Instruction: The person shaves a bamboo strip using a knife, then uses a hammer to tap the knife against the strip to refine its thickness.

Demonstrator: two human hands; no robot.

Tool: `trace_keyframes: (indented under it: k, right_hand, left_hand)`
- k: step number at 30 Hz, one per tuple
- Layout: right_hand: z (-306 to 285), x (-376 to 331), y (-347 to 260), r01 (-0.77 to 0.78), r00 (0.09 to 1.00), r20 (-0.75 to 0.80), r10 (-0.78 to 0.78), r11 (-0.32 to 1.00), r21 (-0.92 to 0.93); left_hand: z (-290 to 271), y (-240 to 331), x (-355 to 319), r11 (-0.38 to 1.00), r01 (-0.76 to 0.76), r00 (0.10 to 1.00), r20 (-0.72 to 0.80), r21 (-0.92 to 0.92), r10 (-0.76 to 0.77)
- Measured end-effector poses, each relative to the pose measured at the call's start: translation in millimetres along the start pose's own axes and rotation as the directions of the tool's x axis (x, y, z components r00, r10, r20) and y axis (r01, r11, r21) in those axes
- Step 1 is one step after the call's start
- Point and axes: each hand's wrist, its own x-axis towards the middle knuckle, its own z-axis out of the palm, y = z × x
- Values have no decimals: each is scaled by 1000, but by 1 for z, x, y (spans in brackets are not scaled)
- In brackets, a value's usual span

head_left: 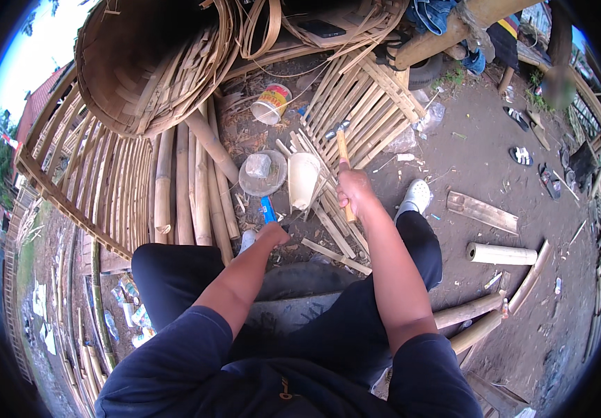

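My right hand [355, 189] is closed round the wooden handle of a hammer [343, 148]. The metal head points away from me, above a fan of split bamboo slats. Lower and to the left, my left hand [272, 234] is closed at the near end of a flat, bright blue object [267, 209]; its exact kind is unclear. Just beyond it lies a round grey dish [250, 182] with a pale stone block [258, 165] on it. A cream-coloured curved piece [304, 177] stands between the dish and the slats [356, 104].
Large woven bamboo baskets [140, 76] stand at the far left, beside bamboo poles [182, 181] and a slatted panel [105, 188]. A bucket [271, 104] is ahead. Bamboo pieces [501, 253] and sandals [521, 155] lie on the right. A phone [321, 28] rests at the top.
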Motion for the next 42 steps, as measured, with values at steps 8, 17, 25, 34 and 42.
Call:
trace_keyframes:
  k: [8,17,25,34,42]
  right_hand:
    - [9,12,0,-31,999,8,31,1000,-1]
    - [12,34,40,-43,995,-93,20,965,-258]
    - [18,78,125,-126,992,-99,83,787,-604]
    - [12,126,173,1,985,-106,-134,625,-781]
    - [17,119,194,150,959,30,-281,418,-896]
  left_hand:
    - [-4,-3,14,1000,-17,997,-77,23,19]
    - [-22,-27,26,997,-49,999,11,-53,49]
    - [-8,-26,47,994,-85,996,-31,-73,82]
    - [-1,-29,47,985,-128,986,93,-112,139]
    - [-6,-54,60,972,-41,999,2,-230,43]
